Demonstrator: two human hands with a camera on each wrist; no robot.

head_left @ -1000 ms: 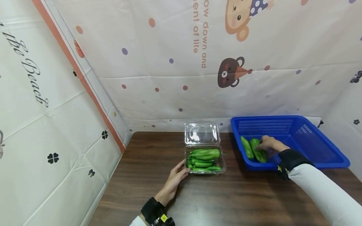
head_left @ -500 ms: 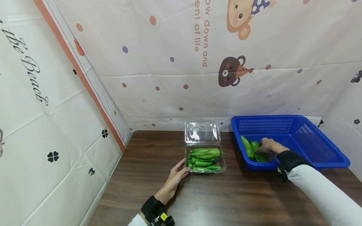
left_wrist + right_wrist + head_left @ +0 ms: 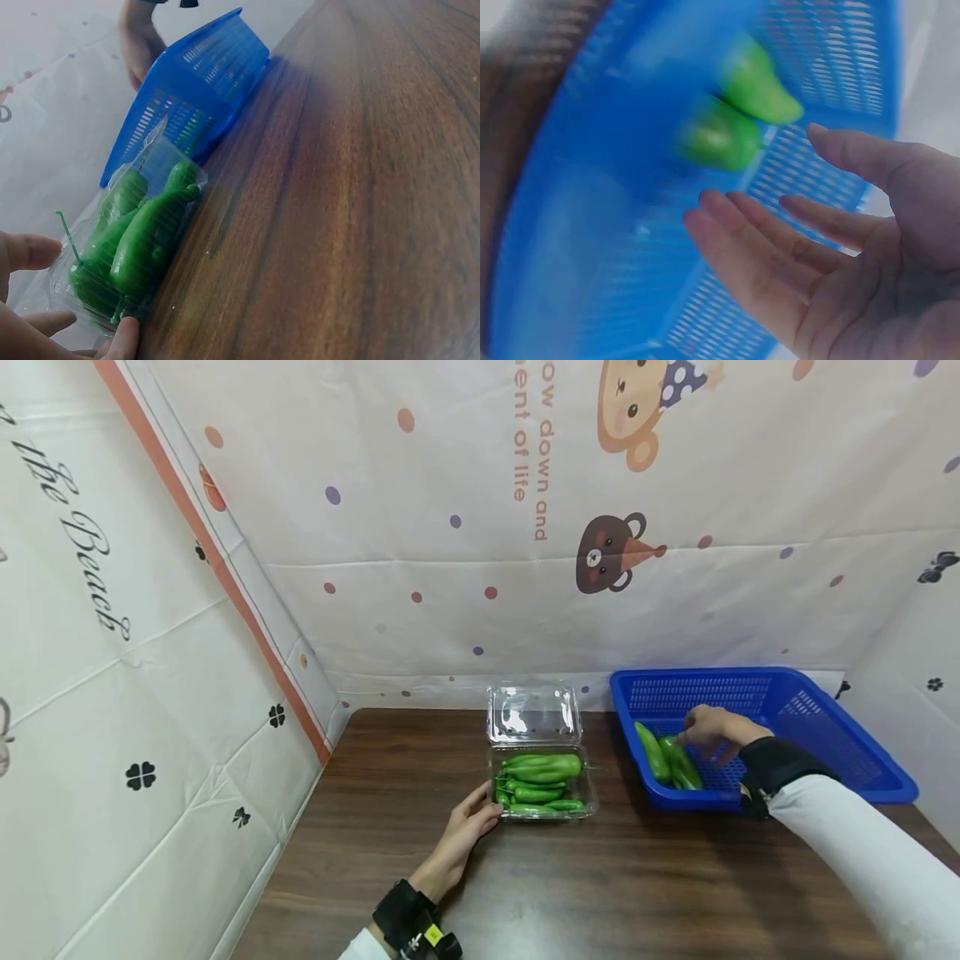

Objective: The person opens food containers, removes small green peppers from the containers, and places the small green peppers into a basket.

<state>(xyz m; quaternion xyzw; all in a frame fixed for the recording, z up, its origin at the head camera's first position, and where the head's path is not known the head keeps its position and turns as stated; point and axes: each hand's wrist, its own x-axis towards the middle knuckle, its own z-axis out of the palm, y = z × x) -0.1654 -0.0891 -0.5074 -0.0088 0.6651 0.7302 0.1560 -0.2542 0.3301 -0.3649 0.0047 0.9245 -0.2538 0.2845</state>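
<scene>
Right hand [image 3: 716, 732] lifted, loose-fingered, left hand [image 3: 461, 831] touching box [image 3: 534, 712], wooden table [image 3: 600, 893], printed walls [image 3: 420, 639]

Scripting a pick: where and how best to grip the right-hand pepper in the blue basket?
Likely mid-body: pinch the green pepper across its narrow width, from above and right. It's elongated, with a second pepper close on its left and bare floor of the blue basket on its right.
</scene>
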